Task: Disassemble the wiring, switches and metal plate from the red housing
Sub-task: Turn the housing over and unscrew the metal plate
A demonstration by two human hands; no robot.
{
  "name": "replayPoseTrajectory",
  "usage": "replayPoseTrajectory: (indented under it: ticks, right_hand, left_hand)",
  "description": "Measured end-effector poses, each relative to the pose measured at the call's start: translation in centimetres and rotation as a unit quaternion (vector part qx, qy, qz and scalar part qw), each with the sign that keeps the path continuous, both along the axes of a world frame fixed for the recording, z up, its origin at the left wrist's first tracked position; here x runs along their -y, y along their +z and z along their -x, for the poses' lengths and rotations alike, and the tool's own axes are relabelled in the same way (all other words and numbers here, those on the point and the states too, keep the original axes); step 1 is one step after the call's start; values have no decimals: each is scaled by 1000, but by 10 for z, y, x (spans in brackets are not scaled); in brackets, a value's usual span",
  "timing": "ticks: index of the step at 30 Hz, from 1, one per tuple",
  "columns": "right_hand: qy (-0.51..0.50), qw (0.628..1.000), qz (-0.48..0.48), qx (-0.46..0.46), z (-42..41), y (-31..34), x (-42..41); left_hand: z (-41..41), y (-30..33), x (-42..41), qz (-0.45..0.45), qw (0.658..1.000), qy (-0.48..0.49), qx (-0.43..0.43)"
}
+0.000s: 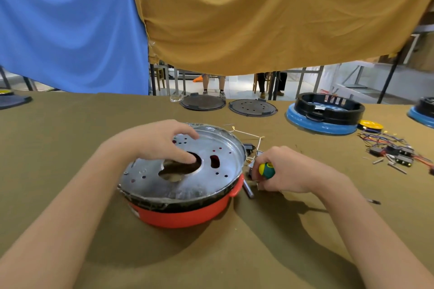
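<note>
The red housing (185, 214) stands at the middle of the table, tilted a little, with a round silver metal plate (187, 178) lying in its top. My left hand (157, 140) rests on the plate, thumb hooked into its large centre hole and fingers spread over the far rim. Thin pale wires (249, 135) and a small black switch (249, 147) trail out at the housing's right side. Just right of the housing, my right hand (284, 171) grips a screwdriver with a green and yellow handle (266, 170); its dark shaft (247, 190) points down to the cloth.
Two dark round plates (202, 102) (252, 107) lie at the table's far edge. Blue-based black housings (325, 112) (422, 110) stand at the far right, with a heap of loose wires and switches (394, 150) in front. Blue and mustard cloths hang behind.
</note>
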State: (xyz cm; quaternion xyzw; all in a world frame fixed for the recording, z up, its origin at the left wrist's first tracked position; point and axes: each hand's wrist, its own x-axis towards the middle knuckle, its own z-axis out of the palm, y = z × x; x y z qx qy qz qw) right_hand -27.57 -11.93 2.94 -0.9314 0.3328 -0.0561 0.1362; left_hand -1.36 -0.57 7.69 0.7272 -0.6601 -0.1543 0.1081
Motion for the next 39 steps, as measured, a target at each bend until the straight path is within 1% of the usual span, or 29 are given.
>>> replayPoseTrajectory:
  ticks: [2, 3, 5, 7, 9, 11, 12, 15, 20, 22, 24, 25, 27, 30, 32, 33, 35, 37, 38, 39]
  right_hand:
    - [-5, 1000, -1, 31, 1, 1, 0]
    - [-11, 998, -1, 55, 2, 2, 0]
    - [-23, 993, -2, 113, 5, 4, -1]
    - [-26, 985, 3, 172, 7, 6, -2]
    - [-16, 975, 31, 221, 8, 7, -4]
    - [-1, 960, 80, 267, 5, 7, -7]
    - [7, 951, 101, 293, 3, 7, -9]
    - [35, 919, 164, 357, -6, 5, -14]
    - [66, 863, 349, 358, -10, 10, -12]
    - [55, 838, 392, 375, -7, 13, -9]
    - [30, 825, 382, 414, -4, 15, -8]
    - [16, 821, 368, 436, -5, 17, -8]
    - [-2, 814, 340, 471, -8, 25, -7]
    - [0, 793, 308, 525, -19, 44, -3]
    - [2, 773, 278, 570, -30, 59, 1]
    - [-4, 764, 262, 590, -36, 66, 4]
    - [-22, 757, 223, 614, -51, 75, 9]
    - [-41, 764, 181, 618, -67, 78, 16]
    - [-50, 769, 165, 615, -74, 77, 20]
    - [-57, 776, 152, 610, -81, 76, 24]
  left_hand:
    - [-18, -2, -1, 44, 997, 54, 26]
    - [-27, -5, -2, 68, 994, 80, 13]
    - [-45, -14, -4, 115, 982, 138, -53]
    - [-60, -25, -6, 152, 958, 204, -132]
    - [-72, -35, -8, 146, 936, 243, -207]
    - [-77, -41, -8, 117, 916, 260, -281]
    - [-78, -43, -7, 117, 906, 263, -311]
    - [-77, -43, -6, 151, 882, 265, -359]
    - [-70, -45, -6, 203, 828, 299, -429]
    - [-66, -43, -5, 213, 808, 335, -435]
    - [-62, -40, -6, 211, 792, 365, -442]
    - [-61, -38, -8, 204, 790, 367, -447]
    - [-63, -36, -12, 177, 801, 371, -435]
    - [-75, -41, -12, 144, 840, 382, -357]
    - [-83, -46, -7, 159, 848, 384, -330]
    - [-85, -49, -4, 170, 847, 375, -335]
    - [-84, -51, 0, 191, 828, 351, -394]
    - [-82, -53, 0, 209, 795, 351, -449]
    - [-81, -54, 0, 214, 786, 352, -461]
    - [-81, -54, -2, 218, 785, 351, -462]
